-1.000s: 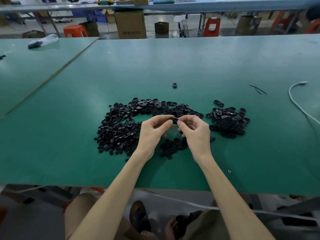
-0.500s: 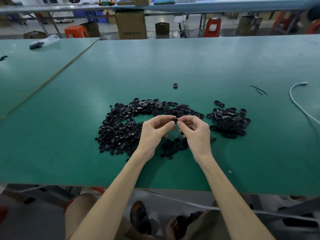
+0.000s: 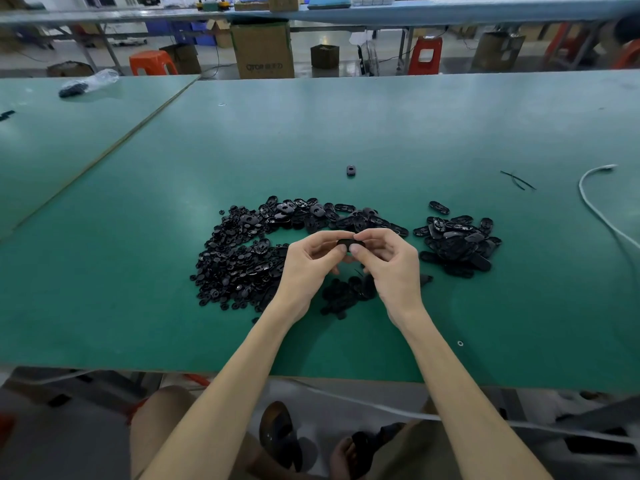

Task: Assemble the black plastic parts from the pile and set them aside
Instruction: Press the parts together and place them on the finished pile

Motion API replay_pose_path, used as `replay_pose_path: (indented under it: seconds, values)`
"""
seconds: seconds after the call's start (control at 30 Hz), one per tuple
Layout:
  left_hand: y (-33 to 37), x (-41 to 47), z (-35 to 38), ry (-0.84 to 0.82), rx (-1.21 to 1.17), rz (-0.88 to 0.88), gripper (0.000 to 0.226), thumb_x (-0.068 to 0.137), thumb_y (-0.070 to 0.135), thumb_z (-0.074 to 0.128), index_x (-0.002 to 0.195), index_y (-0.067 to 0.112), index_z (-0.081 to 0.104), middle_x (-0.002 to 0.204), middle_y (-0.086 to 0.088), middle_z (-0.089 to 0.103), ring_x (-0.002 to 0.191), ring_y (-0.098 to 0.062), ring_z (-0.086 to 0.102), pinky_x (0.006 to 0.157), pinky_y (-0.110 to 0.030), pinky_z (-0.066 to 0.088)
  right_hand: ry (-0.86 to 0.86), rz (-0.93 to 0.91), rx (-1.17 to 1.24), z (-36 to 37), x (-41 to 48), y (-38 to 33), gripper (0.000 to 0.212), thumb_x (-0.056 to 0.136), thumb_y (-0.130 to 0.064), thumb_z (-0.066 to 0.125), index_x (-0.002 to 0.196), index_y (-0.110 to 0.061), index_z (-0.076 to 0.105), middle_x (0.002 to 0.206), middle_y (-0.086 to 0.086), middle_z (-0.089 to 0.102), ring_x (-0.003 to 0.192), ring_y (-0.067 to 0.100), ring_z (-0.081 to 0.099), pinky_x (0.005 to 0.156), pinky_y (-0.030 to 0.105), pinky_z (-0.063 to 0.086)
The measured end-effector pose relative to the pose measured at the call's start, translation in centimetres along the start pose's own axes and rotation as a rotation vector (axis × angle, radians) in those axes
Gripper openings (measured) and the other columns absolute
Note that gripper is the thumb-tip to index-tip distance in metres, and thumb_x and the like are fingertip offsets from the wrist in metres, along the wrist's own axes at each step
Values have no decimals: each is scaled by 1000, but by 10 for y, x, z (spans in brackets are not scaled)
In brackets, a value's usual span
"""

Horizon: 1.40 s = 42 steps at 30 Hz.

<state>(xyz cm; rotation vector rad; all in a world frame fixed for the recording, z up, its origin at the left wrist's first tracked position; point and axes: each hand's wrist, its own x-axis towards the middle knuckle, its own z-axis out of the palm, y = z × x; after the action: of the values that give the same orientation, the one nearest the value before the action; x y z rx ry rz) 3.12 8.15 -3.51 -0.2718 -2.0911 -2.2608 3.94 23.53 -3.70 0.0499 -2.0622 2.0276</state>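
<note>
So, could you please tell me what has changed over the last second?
Almost nothing. The left hand and right hand still pinch the same small black oval plastic part between their fingers; slightly more of it shows now. Nothing was picked up or let go. The big pile of black plastic parts, the smaller heap to its right, the lone black piece beyond and the white cable stayed put.

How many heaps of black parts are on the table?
3: a big heap beside the left hand, a smaller heap beyond the right hand, and a little heap below both hands, partly hidden. One stray part lies alone farther back.
</note>
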Motion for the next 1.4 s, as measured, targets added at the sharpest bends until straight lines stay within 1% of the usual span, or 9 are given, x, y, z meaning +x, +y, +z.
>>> replay_pose_path:
  seconds: [0.2, 0.3, 0.4, 0.57, 0.87, 1.03, 1.23, 1.33, 1.4]
  values:
    - [-3, 0, 0, 11, 7, -5, 15, 92, 12, 77, 106, 15, 78, 94, -6, 79, 87, -17, 75, 69, -24, 57, 11, -10, 30, 0, 0, -1, 21, 88, -8, 82, 96, -26, 77, 94, -5, 79, 87, 14, 75, 79, 33, 61]
    - [-4, 0, -1, 18, 12, -3, 14, 91, 14, 79, 105, 16, 78, 93, -6, 79, 87, -17, 75, 69, -25, 57, 15, 4, 46, 0, 0, -1, 20, 88, -7, 82, 94, -26, 77, 92, -4, 79, 87, 14, 75, 76, 33, 62]
    - [-5, 0, -1, 19, 12, -1, 14, 91, 11, 78, 105, 13, 78, 93, -6, 79, 88, -18, 76, 69, -26, 57, 3, 9, 73, 1, 0, 0, 22, 91, -5, 78, 91, -27, 78, 90, -1, 80, 84, 15, 75, 68, 26, 59]
    - [-4, -1, -1, 12, 5, 2, 14, 91, 10, 78, 105, 11, 77, 93, -7, 79, 87, -18, 76, 69, -25, 57, -14, -6, 79, 0, -1, 1, 22, 94, -7, 75, 91, -28, 80, 90, -1, 80, 82, 13, 75, 68, 21, 57]
    - [-4, 0, 0, -2, -27, -2, 13, 91, 7, 77, 103, 11, 77, 93, -8, 79, 85, -18, 76, 68, -23, 56, -19, -22, 58, 1, 0, 2, 24, 94, -9, 76, 88, -32, 79, 91, -1, 79, 84, 17, 74, 71, 27, 59]
    - [-3, 0, 1, -4, -43, 1, 13, 90, 5, 77, 101, 12, 77, 91, -9, 79, 84, -19, 76, 67, -22, 56, -14, -1, 46, 0, 1, 4, 13, 93, -11, 78, 97, -23, 77, 94, -3, 80, 88, 16, 76, 75, 31, 60]
    - [-3, 0, 1, 2, -39, 0, 13, 92, 5, 76, 104, 10, 77, 94, -10, 79, 85, -20, 76, 68, -22, 56, -7, 4, 35, -1, 1, 4, 12, 92, -13, 79, 100, -22, 76, 95, -4, 80, 88, 16, 77, 78, 34, 61]
    - [-3, 0, 1, 1, -30, 0, 13, 93, 3, 74, 104, 9, 76, 92, -10, 79, 83, -18, 74, 67, -23, 55, -8, 9, 37, 0, 1, 5, 13, 92, -13, 80, 100, -22, 76, 95, -2, 80, 87, 18, 77, 81, 38, 63]
    - [-2, 0, 2, -1, -25, -1, 13, 92, 2, 74, 104, 9, 76, 92, -9, 79, 83, -17, 73, 67, -23, 56, -10, 10, 41, -1, 1, 4, 12, 92, -13, 80, 99, -22, 76, 95, -2, 80, 87, 18, 77, 80, 37, 63]
